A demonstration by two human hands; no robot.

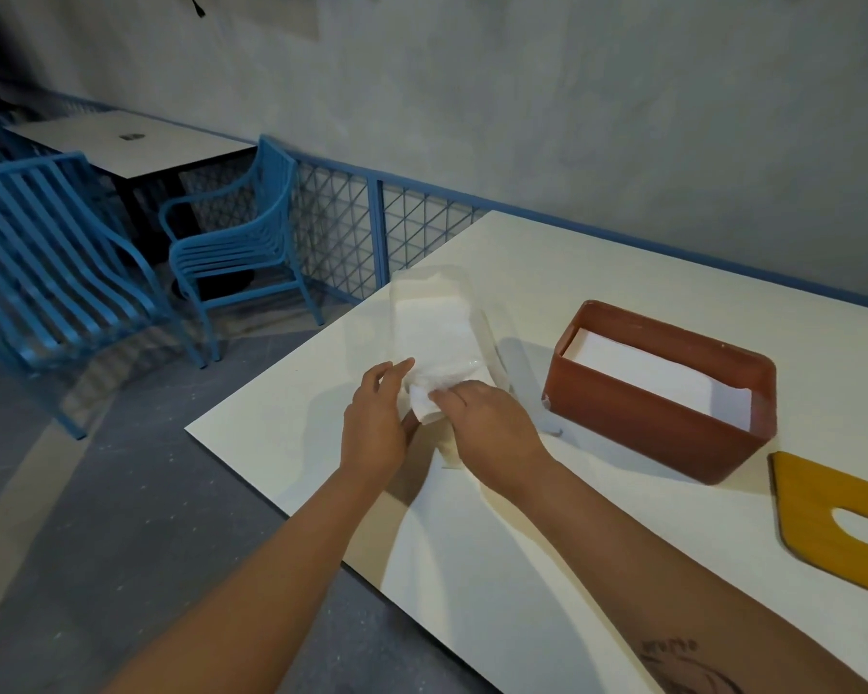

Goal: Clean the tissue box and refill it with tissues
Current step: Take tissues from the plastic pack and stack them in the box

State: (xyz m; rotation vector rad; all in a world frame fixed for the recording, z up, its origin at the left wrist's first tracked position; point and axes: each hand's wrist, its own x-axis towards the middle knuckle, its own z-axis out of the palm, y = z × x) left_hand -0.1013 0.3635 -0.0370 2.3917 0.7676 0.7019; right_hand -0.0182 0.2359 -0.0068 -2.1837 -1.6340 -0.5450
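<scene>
White table [472, 518]: open tissue box [637, 433], loose lid [813, 513], clear pack [442, 313], both hands on the pack.
Brown tissue box stands right of centre, top off, a white stack of tissues [642, 373] inside. Yellow slotted lid lies flat at the right edge, near the box, not touching. Pack lies left of the box, apart from it. Left hand [377, 423] cups the pack's near end, fingers curled; right hand [487, 423] pinches a crumpled tissue [424, 405] sticking out there.
</scene>
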